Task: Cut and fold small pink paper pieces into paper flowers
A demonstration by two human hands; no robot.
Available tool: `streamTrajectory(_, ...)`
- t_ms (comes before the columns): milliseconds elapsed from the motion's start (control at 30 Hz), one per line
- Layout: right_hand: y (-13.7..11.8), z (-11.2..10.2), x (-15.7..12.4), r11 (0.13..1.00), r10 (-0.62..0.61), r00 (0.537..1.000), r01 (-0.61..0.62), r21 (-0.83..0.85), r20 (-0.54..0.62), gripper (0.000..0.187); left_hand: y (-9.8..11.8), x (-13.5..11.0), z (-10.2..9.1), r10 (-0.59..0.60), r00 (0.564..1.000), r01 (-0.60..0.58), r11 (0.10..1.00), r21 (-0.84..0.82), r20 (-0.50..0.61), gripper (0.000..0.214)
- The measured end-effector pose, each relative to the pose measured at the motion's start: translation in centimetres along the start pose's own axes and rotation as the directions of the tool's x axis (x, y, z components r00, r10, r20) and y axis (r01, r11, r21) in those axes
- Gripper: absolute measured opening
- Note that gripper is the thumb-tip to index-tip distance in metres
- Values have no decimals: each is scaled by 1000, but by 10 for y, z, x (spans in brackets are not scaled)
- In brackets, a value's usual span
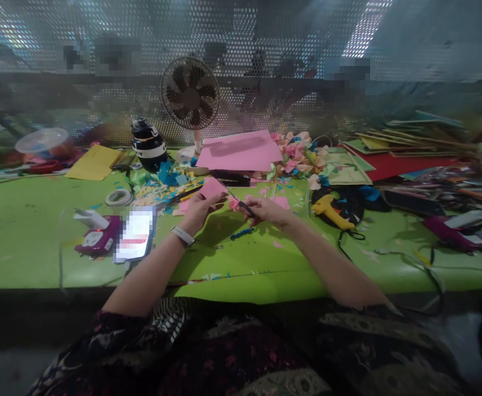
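My left hand (201,210), with a pale watch on its wrist, holds a piece of pink paper (213,187) between thumb and fingers. Closed around the dark handles of a pair of scissors (247,209) is my right hand (267,212); the blades point up and left toward the paper. A small crumpled pink paper piece (234,204) shows between the hands; I cannot tell which hand, if either, grips it. On the green table below them lies a dark blue twisted strip (242,234). More pink paper (282,203) lies behind my right hand.
A yellow glue gun (332,212) rests on a round black mat to the right. Paper scraps (154,193) and a tape roll (119,197) lie left, near a lit phone (136,234). Behind stand a fan (190,99), a black jar (149,146) and a large pink sheet (241,151).
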State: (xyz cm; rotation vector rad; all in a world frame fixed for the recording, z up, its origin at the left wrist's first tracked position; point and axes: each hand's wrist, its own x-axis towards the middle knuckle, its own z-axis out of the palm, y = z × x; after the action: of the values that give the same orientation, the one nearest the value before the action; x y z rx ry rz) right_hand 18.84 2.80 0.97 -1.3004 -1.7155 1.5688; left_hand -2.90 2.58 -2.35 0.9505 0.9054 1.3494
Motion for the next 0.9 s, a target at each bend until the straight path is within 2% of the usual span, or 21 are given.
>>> streamTrajectory(167,1,0,0,1000,-6,1000,6,-7,18,39,-1,0,1,-27,1000,27,1000,-6,8,42)
streamTrajectory(367,4,-1,3,1000,-11,1000,10,4,14,46,-1,0,2,-6,1000,7,999,-49,21,41)
streamTrajectory(700,4,-5,3,1000,2,1000,-2,-30,1,40,0,-2,2,4,1000,-3,999,-41,23,37)
streamTrajectory(900,9,-6,4,999,-28,999,29,-32,26,46,1,-2,2,-14,1000,15,998,-53,17,34)
